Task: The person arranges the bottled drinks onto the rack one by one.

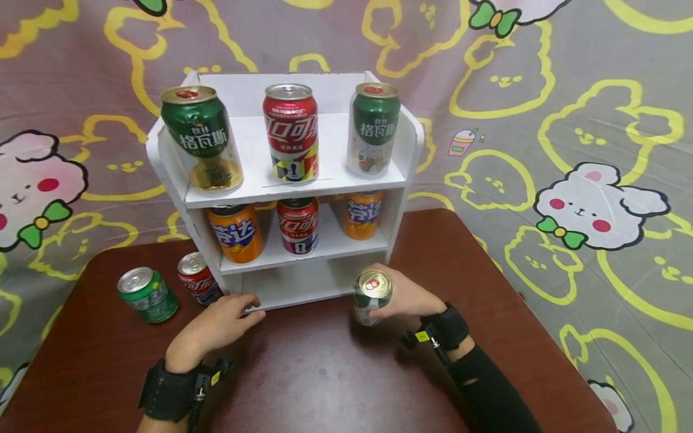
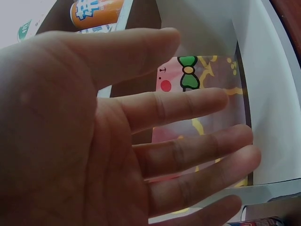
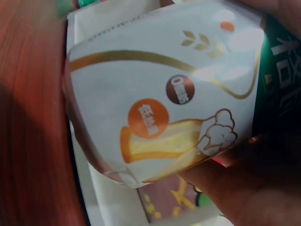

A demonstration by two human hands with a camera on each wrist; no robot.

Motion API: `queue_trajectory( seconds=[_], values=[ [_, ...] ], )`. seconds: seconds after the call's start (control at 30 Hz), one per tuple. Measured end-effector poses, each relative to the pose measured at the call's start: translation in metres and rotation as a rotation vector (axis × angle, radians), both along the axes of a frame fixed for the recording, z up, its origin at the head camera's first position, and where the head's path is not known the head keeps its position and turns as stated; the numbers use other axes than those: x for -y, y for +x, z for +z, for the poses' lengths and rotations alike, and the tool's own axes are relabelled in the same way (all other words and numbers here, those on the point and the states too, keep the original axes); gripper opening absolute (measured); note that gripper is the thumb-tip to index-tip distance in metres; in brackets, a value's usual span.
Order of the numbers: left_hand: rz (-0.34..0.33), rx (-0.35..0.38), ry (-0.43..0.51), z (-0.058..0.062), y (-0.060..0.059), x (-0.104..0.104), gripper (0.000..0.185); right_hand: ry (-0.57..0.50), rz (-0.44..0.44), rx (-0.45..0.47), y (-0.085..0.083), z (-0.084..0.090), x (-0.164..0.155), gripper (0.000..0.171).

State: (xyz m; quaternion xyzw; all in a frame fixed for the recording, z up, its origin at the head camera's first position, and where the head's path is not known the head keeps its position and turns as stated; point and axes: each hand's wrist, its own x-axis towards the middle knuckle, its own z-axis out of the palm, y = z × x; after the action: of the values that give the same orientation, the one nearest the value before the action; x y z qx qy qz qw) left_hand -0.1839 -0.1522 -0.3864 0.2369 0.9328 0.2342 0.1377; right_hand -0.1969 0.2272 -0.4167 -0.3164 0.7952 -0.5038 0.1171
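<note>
Brown table (image 1: 325,373) – can (image 1: 372,296) in right hand (image 1: 403,297)

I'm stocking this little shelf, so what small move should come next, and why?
Probably slide the can in the right hand forward into the bottom shelf: that tier looks empty, both upper tiers hold three cans, and the left hand touches the base.

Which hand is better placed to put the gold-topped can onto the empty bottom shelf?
Right. The right hand already grips the gold-topped can before the white shelf unit; the left hand rests open, holding nothing.
</note>
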Motion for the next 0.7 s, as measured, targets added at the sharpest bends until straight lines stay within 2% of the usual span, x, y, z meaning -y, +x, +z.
queue_trajectory(
  seconds=[0.43, 0.7],
  values=[
    [-0.013, -0.025, -0.008, -0.004, 0.001, -0.002, 0.033, -0.009, -0.1, 0.052, -0.015, -0.018, 0.029, 0.071],
    [-0.013, -0.038, -0.014, -0.005, 0.001, -0.002, 0.031, -0.008, -0.157, 0.023, -0.025, -0.026, 0.042, 0.07]
  ],
)
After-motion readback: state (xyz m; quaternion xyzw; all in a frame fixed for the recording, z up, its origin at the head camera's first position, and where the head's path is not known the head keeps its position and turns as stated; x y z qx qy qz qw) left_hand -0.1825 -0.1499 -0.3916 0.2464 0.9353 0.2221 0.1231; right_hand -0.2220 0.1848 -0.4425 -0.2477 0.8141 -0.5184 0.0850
